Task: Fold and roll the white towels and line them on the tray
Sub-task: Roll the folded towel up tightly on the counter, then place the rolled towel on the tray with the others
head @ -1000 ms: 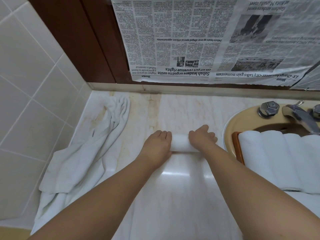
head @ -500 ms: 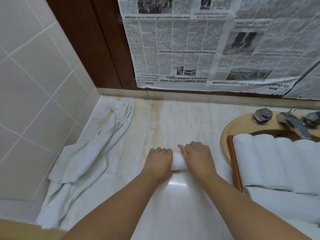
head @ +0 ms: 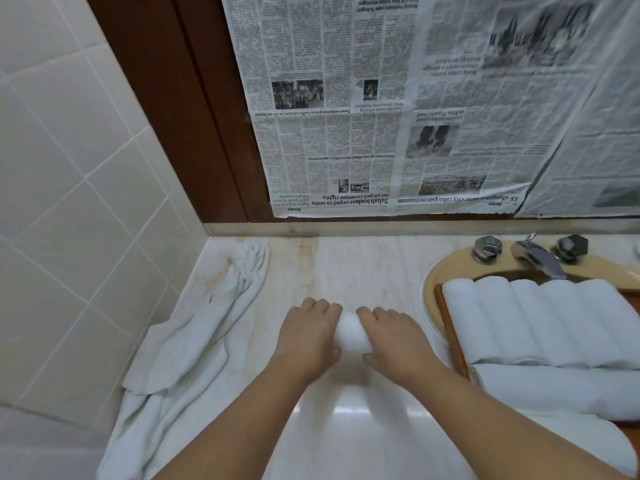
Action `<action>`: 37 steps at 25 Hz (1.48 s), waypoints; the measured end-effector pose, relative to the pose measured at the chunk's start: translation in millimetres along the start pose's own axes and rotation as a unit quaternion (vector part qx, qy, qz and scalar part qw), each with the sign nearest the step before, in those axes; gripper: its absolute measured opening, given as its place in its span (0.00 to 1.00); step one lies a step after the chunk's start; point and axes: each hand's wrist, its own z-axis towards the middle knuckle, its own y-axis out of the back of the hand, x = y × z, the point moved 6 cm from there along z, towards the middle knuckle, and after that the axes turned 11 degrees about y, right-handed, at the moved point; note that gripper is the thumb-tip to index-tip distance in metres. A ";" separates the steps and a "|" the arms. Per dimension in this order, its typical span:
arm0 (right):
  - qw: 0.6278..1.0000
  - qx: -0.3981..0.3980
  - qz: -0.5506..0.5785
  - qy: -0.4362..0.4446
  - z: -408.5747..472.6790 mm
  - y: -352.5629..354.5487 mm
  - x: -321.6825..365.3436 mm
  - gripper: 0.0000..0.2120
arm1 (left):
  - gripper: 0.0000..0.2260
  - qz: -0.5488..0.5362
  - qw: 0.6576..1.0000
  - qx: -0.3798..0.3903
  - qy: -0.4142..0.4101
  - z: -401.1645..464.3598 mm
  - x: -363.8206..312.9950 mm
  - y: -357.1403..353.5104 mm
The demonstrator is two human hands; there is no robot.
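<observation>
Since a moment ago both hands have closed in, so less of the small white rolled towel point(head: 350, 332) shows between them on the pale marble counter point(head: 363, 268). The left hand point(head: 308, 336) and right hand point(head: 393, 341) curl over it, thumbs underneath. To the right, a wooden tray point(head: 452, 337) across the beige sink point(head: 446, 268) holds a row of white rolled towels point(head: 540, 320). A loose white towel point(head: 194, 337) lies crumpled left. Upside-down newspaper point(head: 398, 109) on the wall reads "Sabah leaders urged to unite".
</observation>
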 end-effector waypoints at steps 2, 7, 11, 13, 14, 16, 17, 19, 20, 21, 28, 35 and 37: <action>0.998 -0.036 -0.011 -0.047 -3.5 29.0 -1.6 0.27 | 0.35 -0.162 0.977 -0.078 0.116 -19.6 13.2 21.6; 0.981 -0.141 -0.045 -0.124 -33.3 83.2 7.5 0.27 | 0.28 -0.603 0.737 0.057 0.299 -72.8 -8.1 33.0; 0.960 -0.231 -0.103 -0.118 -69.5 96.4 24.5 0.33 | 0.31 -0.753 0.582 0.072 0.299 -64.6 -28.8 59.5; 0.947 -0.272 -0.111 -0.131 -87.2 105.9 24.2 0.35 | 0.28 -0.763 0.579 0.067 0.281 -57.2 -36.8 74.7; 0.943 -0.281 -0.106 -0.140 -96.0 109.2 19.6 0.35 | 0.26 -0.755 0.597 0.066 0.263 -54.6 -43.1 80.9; 0.950 -0.264 -0.070 -0.153 -111.2 115.4 9.3 0.35 | 0.20 -0.734 0.641 0.055 0.216 -52.6 -54.6 91.7; 0.958 -0.234 -0.025 -0.161 -120.4 121.1 2.6 0.35 | 0.18 -0.723 0.663 0.053 0.189 -51.6 -63.2 97.2; 0.957 -0.162 0.163 -0.175 -138.1 133.2 -17.0 0.38 | 0.16 -0.702 0.698 0.063 0.124 -47.9 -85.3 110.2; 0.935 -0.132 0.277 -0.177 -146.3 140.8 -28.6 0.42 | 0.15 -0.700 0.704 0.079 0.088 -45.1 -101.0 117.2; 0.909 -0.102 0.365 -0.173 -152.9 149.3 -39.2 0.46 | 0.14 -0.706 0.699 0.097 0.057 -42.7 -117.6 123.4; 0.929 -0.008 0.343 -0.141 -211.9 184.2 -146.4 0.29 | 0.22 -0.738 0.662 0.131 0.000 -46.2 -232.0 112.1; 0.964 0.095 0.204 -0.145 -285.6 122.7 -214.2 0.38 | 0.26 -0.570 0.810 0.133 -0.031 -88.4 -290.5 36.2; 0.970 0.081 0.168 -0.156 -310.6 110.1 -234.6 0.41 | 0.33 -0.368 0.921 0.100 -0.079 -98.9 -290.2 7.1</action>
